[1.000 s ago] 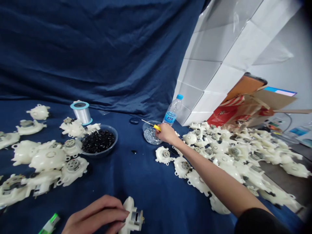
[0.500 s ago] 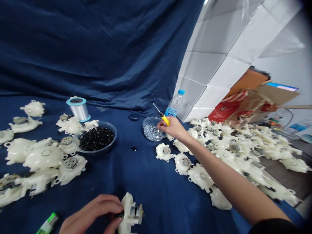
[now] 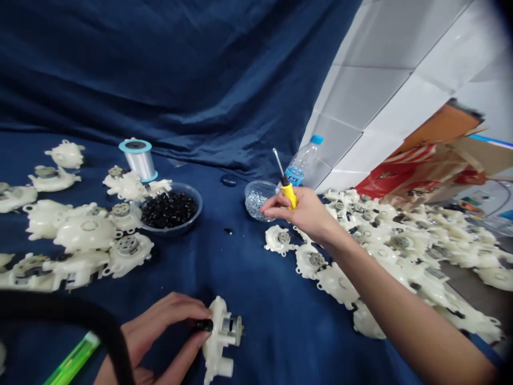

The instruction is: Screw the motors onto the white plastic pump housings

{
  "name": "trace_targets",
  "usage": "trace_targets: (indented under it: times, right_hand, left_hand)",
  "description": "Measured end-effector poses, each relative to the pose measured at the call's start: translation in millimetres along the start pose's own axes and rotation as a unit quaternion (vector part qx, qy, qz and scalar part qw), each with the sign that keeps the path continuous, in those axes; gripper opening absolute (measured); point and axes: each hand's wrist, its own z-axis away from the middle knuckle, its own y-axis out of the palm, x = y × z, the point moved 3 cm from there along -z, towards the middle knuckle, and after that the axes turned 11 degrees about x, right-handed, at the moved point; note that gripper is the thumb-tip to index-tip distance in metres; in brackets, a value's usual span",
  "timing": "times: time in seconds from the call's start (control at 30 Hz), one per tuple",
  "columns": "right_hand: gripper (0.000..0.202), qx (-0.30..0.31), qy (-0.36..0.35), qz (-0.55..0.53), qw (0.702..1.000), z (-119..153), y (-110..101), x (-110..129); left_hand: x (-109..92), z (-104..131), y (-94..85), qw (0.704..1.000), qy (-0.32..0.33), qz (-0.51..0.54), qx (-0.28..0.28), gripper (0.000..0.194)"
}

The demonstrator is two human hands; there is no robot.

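My left hand (image 3: 162, 339) pinches a small black part (image 3: 203, 324) against the side of a cream plastic housing (image 3: 216, 337). The housing stands on edge, with a round metal motor (image 3: 234, 329) facing right. My right hand (image 3: 306, 211) is closed around the yellow handle of a screwdriver (image 3: 288, 192), whose shaft points up and left. The fingertips of that hand are bunched at the near right rim of a clear bowl of small silver screws (image 3: 254, 206); whether they also pinch a screw is too small to tell.
A clear bowl of black parts (image 3: 170, 211) and a wire spool (image 3: 139, 160) stand left of centre. Cream housings are heaped at left (image 3: 86, 230) and right (image 3: 380, 230). A water bottle (image 3: 304, 160) stands behind the screws. A dark curved band (image 3: 72, 313) crosses the lower left.
My right hand has drawn back from inside the screw bowl to its near rim, the screwdriver turning more upright. My left hand keeps its hold on the housing. The whole view has shifted.
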Motion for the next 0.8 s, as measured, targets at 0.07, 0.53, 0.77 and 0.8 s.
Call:
trace_targets:
  times: [0.07, 0.53, 0.77, 0.8]
  right_hand:
    - [0.055, 0.057, 0.004, -0.07, 0.996, 27, 33, 13]
    - [0.013, 0.098, 0.029, -0.226, 0.969, 84, 126, 3]
    - [0.016, 0.07, 0.021, -0.182, 0.981, 86, 128, -1]
    - [0.016, 0.067, 0.014, -0.172, 0.983, 86, 128, -1]
  left_hand:
    - [1, 0, -2.3, 1.0, 0.002, 0.003, 0.007, 0.024]
    - [7, 8, 0.8, 0.998, -0.003, 0.056, -0.003, 0.029]
    - [1, 4, 4.5, 0.998, -0.003, 0.048, -0.028, 0.028]
    - [1, 3, 4.3, 0.999, 0.0, 0.045, -0.031, 0.027]
